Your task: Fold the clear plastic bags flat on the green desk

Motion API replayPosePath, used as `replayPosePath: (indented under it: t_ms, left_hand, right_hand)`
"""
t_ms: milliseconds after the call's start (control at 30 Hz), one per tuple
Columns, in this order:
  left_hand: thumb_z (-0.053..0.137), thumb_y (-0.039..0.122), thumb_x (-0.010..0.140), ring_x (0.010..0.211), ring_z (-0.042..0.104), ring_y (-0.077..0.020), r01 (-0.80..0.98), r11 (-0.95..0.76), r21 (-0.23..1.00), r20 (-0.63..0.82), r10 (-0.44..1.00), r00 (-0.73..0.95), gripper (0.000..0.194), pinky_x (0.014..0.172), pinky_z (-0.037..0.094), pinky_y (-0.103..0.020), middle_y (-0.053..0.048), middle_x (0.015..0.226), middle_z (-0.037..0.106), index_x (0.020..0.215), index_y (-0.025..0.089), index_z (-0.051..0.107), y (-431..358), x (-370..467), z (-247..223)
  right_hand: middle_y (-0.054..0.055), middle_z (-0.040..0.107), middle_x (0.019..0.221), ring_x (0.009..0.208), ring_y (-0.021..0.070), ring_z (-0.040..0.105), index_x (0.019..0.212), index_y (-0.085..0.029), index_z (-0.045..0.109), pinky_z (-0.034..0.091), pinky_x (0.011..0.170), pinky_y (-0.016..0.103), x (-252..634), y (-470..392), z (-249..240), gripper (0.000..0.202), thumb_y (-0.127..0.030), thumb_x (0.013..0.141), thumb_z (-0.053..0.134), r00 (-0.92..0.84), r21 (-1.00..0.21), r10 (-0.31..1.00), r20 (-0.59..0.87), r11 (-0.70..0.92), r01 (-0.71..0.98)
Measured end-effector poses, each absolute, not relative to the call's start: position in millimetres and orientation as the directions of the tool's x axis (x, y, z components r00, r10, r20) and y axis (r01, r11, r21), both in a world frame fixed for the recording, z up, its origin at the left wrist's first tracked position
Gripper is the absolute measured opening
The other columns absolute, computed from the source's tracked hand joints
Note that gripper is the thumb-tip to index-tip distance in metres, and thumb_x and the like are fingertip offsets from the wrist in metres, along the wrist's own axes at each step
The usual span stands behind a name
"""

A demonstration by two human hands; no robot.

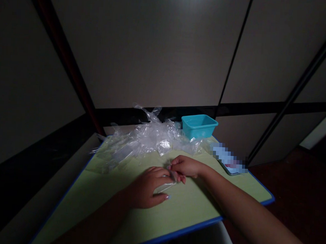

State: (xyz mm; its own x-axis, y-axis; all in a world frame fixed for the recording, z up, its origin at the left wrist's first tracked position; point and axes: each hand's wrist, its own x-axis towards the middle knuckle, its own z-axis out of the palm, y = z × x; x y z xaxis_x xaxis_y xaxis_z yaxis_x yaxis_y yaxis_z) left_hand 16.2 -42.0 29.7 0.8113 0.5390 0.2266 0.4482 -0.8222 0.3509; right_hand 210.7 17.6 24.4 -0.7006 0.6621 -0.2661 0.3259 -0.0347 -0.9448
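My left hand (152, 186) lies on the table with its fingers stretched out and the thumb spread apart. Under its fingers is a piece of thin clear plastic (165, 187), partly covered, so its full shape is hidden. My right hand (184, 168) touches the left fingertips and pinches the far end of the same plastic. Beyond both hands spreads a heap of crumpled clear plastic (154, 137); finger-like ends on it look like thin disposable gloves.
A turquoise plastic basket (199, 129) stands at the table's back right. A phone (228, 161), its screen blurred out, lies near the right edge. The pale green table (191, 209) has a blue rim, and a panelled wall (160, 57) rises close behind it.
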Motion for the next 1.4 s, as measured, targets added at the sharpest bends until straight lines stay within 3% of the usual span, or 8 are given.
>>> replayPosePath:
  t_ms: [633, 800, 933, 1033, 1167, 1267, 1400]
  left_hand:
    - [0.056, 0.036, 0.078, 0.103, 0.049, -0.0242, 0.458, -0.837, 0.301, 0.249, 0.532, 0.809, 0.039, 0.092, 0.037, -0.037, -0.004, 0.111, 0.056, 0.116, 0.027, 0.053, -41.5, 16.6, 28.2]
    - [0.057, 0.035, 0.078, 0.106, 0.048, -0.0249, 0.454, -0.840, 0.297, 0.259, 0.528, 0.808, 0.041, 0.093, 0.036, -0.037, -0.005, 0.115, 0.053, 0.118, 0.026, 0.052, -42.2, 16.8, 29.1]
    - [0.057, 0.035, 0.078, 0.100, 0.050, -0.0244, 0.485, -0.829, 0.279, 0.238, 0.549, 0.802, 0.037, 0.090, 0.038, -0.037, -0.007, 0.110, 0.054, 0.113, 0.024, 0.055, -43.1, 16.1, 28.5]
    - [0.058, 0.034, 0.077, 0.099, 0.050, -0.0247, 0.493, -0.824, 0.281, 0.247, 0.558, 0.792, 0.033, 0.088, 0.040, -0.037, -0.007, 0.108, 0.053, 0.108, 0.023, 0.057, -42.6, 14.7, 27.6]
    - [0.056, 0.029, 0.078, 0.100, 0.048, -0.0238, 0.471, -0.825, 0.314, 0.310, 0.557, 0.770, 0.027, 0.088, 0.040, -0.036, -0.007, 0.109, 0.052, 0.103, 0.022, 0.058, -40.8, 11.8, 29.3]
    - [0.050, 0.026, 0.082, 0.094, 0.049, -0.0206, 0.451, -0.811, 0.372, 0.362, 0.575, 0.734, 0.013, 0.083, 0.040, -0.033, -0.007, 0.100, 0.054, 0.087, 0.019, 0.059, -39.1, 9.6, 31.0]
    - [0.045, 0.026, 0.086, 0.086, 0.050, -0.0180, 0.467, -0.777, 0.421, 0.397, 0.621, 0.675, 0.018, 0.077, 0.041, -0.031, -0.005, 0.088, 0.054, 0.075, 0.017, 0.056, -37.2, 7.8, 30.5]
  right_hand:
    - [-0.001, 0.052, 0.041, 0.031, 0.0052, 0.039, 0.050, -0.012, 0.054, 0.029, 0.033, 0.018, 204.8, 11.3, 23.3, 0.046, -0.047, 0.081, 0.048, -0.778, -0.978, 0.610, -0.147, 0.030, 0.207]
    - [-0.002, 0.049, 0.048, 0.035, 0.0053, 0.035, 0.056, -0.014, 0.051, 0.027, 0.038, 0.020, 205.6, 11.4, 25.1, 0.049, -0.053, 0.085, 0.041, -0.718, -0.964, 0.689, -0.097, 0.114, 0.240]
    - [-0.001, 0.050, 0.062, 0.058, 0.0088, 0.043, 0.068, -0.014, 0.052, 0.037, 0.058, 0.022, 210.7, 11.9, 29.1, 0.038, -0.043, 0.088, 0.040, -0.724, -0.904, 0.684, 0.086, 0.358, 0.232]
    - [0.000, 0.051, 0.069, 0.065, 0.0104, 0.044, 0.073, -0.014, 0.053, 0.038, 0.065, 0.023, 214.9, 13.6, 29.8, 0.024, -0.033, 0.086, 0.045, -0.757, -0.844, 0.643, 0.113, 0.465, 0.269]
    - [-0.002, 0.050, 0.068, 0.065, 0.0102, 0.043, 0.074, -0.014, 0.051, 0.036, 0.062, 0.022, 216.9, 16.0, 27.5, 0.013, -0.024, 0.081, 0.049, -0.747, -0.840, 0.660, 0.083, 0.450, 0.304]
    - [-0.003, 0.046, 0.065, 0.062, 0.0095, 0.040, 0.072, -0.015, 0.049, 0.033, 0.057, 0.021, 216.5, 15.8, 26.8, 0.011, -0.024, 0.079, 0.050, -0.741, -0.847, 0.668, 0.065, 0.429, 0.313]
    - [-0.004, 0.042, 0.063, 0.059, 0.0091, 0.038, 0.073, -0.016, 0.047, 0.031, 0.054, 0.020, 215.7, 14.1, 28.2, 0.012, -0.025, 0.080, 0.050, -0.728, -0.835, 0.681, 0.085, 0.448, 0.321]
